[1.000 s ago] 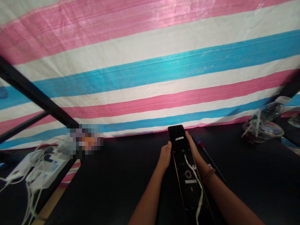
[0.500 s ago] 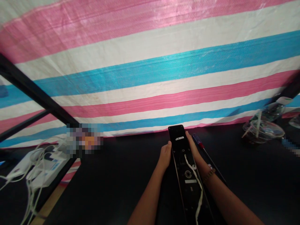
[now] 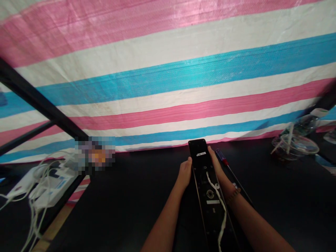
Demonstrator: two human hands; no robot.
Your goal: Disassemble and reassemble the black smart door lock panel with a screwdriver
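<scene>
Between my hands is a long black panel (image 3: 197, 163) with rounded corners, small white labels and a round fitting. A whitish cable (image 3: 223, 213) comes out of its face and runs down toward me. My left hand (image 3: 184, 172) grips the panel's left edge, thumb against the side. On the opposite edge my right hand (image 3: 215, 162) is closed, its fingers partly hidden behind the panel. Just right of that hand a screwdriver (image 3: 224, 161) with a purple and red handle lies on the black table (image 3: 126, 206), its long shaft passing behind my right forearm.
A plastic cup (image 3: 301, 145) and a clear bottle (image 3: 311, 120) lie at the right back. White power strips (image 3: 54, 189) with tangled cables sit at the left, beyond a black metal frame (image 3: 39, 101). A striped tarp (image 3: 168, 80) hangs behind the table.
The view has shifted very slightly. Both hands keep the same hold on the panel, and nothing else has visibly moved.
</scene>
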